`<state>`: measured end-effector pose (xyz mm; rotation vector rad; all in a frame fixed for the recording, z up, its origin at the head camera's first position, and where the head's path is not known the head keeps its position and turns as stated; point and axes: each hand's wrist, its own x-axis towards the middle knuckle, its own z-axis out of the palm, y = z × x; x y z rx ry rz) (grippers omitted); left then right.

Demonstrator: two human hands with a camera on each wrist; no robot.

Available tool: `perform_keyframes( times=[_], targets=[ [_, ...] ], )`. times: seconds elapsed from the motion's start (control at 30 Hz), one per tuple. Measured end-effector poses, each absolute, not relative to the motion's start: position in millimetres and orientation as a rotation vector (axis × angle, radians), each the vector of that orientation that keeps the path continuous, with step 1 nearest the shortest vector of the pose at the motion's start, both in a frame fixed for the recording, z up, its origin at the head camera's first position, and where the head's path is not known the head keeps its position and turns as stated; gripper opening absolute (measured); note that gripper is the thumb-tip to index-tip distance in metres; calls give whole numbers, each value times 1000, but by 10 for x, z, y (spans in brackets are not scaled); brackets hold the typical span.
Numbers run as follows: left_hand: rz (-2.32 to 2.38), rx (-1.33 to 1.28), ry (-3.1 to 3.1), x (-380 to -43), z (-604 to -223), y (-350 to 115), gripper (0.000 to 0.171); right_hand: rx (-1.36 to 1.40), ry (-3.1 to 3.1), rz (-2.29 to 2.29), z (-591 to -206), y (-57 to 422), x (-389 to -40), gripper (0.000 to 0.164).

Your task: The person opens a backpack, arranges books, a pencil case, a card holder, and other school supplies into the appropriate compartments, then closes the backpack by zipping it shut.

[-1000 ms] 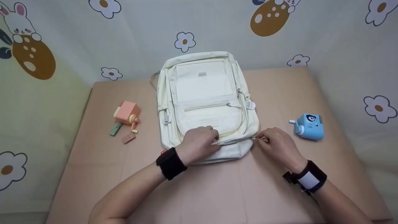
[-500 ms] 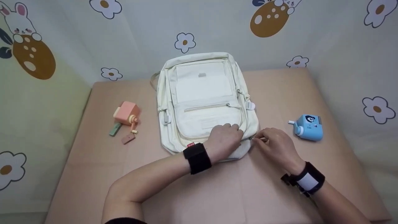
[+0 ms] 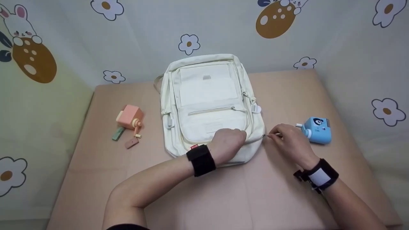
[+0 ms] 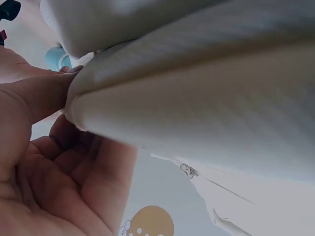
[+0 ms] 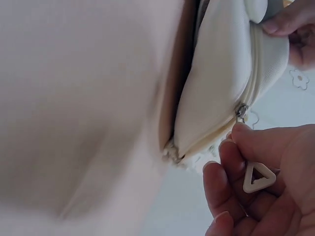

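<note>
A cream backpack point(image 3: 207, 91) lies front side up on the table, its lower end toward me. My left hand point(image 3: 227, 145) is over the lower front and pinches the fabric beside the zipper seam; the left wrist view shows the thumb on one side of this fold and the fingers below. At the lower right corner, my right hand point(image 3: 291, 143) pinches the zipper pull. In the right wrist view the metal zipper slider point(image 5: 240, 112) sits on the seam just beyond the fingertips, and the pull's pale triangular end point(image 5: 259, 186) shows against the curled fingers.
A blue pencil sharpener with a crank point(image 3: 319, 131) stands right of the backpack, close behind my right hand. On the left are a pink crank sharpener point(image 3: 131, 115), a green block point(image 3: 118, 133) and a small pink block point(image 3: 131, 142). A patterned curtain point(image 3: 153, 35) borders the table point(image 3: 191, 204).
My left hand has shifted right along the backpack's lower front and now grips nearer the corner. The right hand has drawn the zipper pull slightly right and away from me around the corner.
</note>
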<state>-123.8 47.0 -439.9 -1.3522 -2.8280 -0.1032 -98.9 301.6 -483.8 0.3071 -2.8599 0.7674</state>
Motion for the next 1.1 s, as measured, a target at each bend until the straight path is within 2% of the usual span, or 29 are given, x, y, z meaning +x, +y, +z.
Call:
perform_keyframes(
  times=[0.2,0.63,1.1],
  targets=[
    [-112,-1349,-2848,-1248,-4400,470,6,232,-2898,750,-4850,3043,-1137,6],
    [-144,-1370,-2849,-1267,-4422,470,10,253,-2868,613,-4888,3072,-1318,9],
    [-79,-1400,-2846,-1260,-4400,491,7,176,-2978,653,-4839,3056,-1611,14]
  ],
)
